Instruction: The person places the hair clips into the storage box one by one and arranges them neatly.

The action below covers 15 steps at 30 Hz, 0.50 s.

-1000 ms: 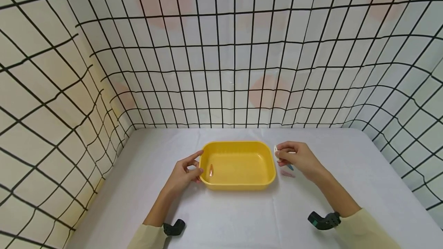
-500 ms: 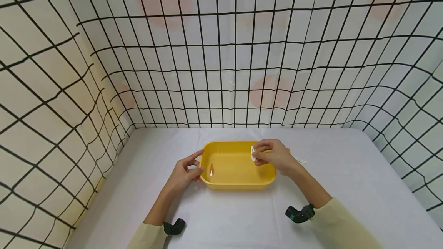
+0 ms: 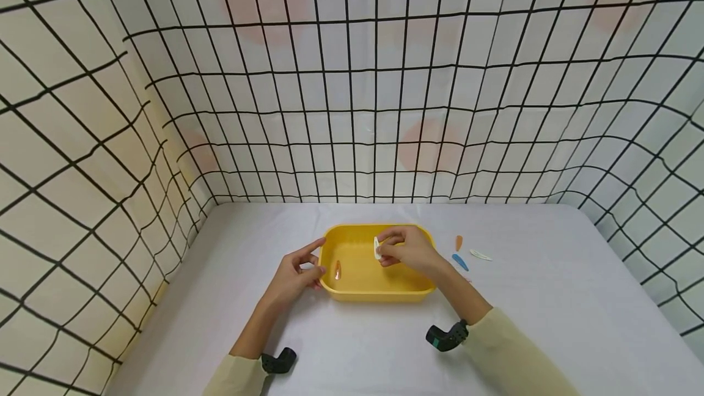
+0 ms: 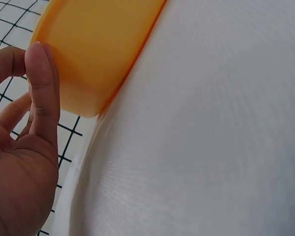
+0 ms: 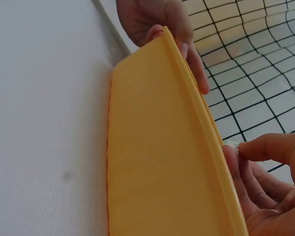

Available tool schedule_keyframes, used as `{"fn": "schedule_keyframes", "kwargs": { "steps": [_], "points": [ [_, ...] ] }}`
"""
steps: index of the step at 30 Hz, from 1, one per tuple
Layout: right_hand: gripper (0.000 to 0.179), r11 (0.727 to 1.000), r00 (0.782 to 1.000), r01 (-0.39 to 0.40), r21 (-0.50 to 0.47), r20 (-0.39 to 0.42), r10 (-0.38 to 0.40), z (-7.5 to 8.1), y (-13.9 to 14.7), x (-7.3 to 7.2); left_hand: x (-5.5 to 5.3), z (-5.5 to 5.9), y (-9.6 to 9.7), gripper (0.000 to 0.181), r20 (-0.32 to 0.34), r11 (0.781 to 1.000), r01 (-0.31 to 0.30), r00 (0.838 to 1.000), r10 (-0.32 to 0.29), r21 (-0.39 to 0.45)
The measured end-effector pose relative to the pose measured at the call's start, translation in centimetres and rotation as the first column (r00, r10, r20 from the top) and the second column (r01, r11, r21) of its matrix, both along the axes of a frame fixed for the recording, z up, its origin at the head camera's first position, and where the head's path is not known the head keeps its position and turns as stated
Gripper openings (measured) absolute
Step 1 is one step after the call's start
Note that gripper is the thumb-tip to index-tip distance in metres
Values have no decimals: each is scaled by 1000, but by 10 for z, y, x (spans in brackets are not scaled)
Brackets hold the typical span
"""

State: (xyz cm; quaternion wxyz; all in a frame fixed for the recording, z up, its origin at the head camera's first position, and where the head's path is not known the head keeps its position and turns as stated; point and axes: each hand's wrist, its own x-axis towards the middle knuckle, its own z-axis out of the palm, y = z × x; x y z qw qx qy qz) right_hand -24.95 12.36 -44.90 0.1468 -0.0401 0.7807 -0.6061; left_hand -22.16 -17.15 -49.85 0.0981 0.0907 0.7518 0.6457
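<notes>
My left hand point(image 3: 293, 275) grips the left end of a yellow plastic tray point(image 3: 379, 296), thumb and fingers at its rim; the left wrist view shows the thumb against the tray wall. Over the middle of the tray, my right hand point(image 3: 406, 250) pinches a white snap hair clip point(image 3: 376, 248) between thumb and fingers. An orange hair clip point(image 3: 338, 269) lies inside the tray near its left end. In the right wrist view the tray's front wall hides most of the pinched clip.
Right of the tray, on the white tablecloth point(image 3: 550, 298), lie another orange clip point(image 3: 459, 242), a blue clip point(image 3: 460, 262) and a white clip point(image 3: 481, 255). A pinkish clip point(image 3: 466, 278) is partly hidden by the right forearm. Black grid netting point(image 3: 374, 111) surrounds the table's back and sides.
My right hand has carried the white hair clip leftward from beside the tray's right end to over its middle. My left hand stays at the tray's left end.
</notes>
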Motion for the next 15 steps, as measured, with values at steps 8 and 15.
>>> {"fn": "schedule_keyframes", "kwargs": {
  "steps": [8,15],
  "points": [
    [24,999,1000,-4,33,6,4,-4,-22,-2,1,1,0,64,3,1000,-3,1000,3,8],
    [19,998,999,-5,58,38,2,-12,-40,-6,-1,-1,-1,64,6,1000,2,1000,-2,7]
  ]
}}
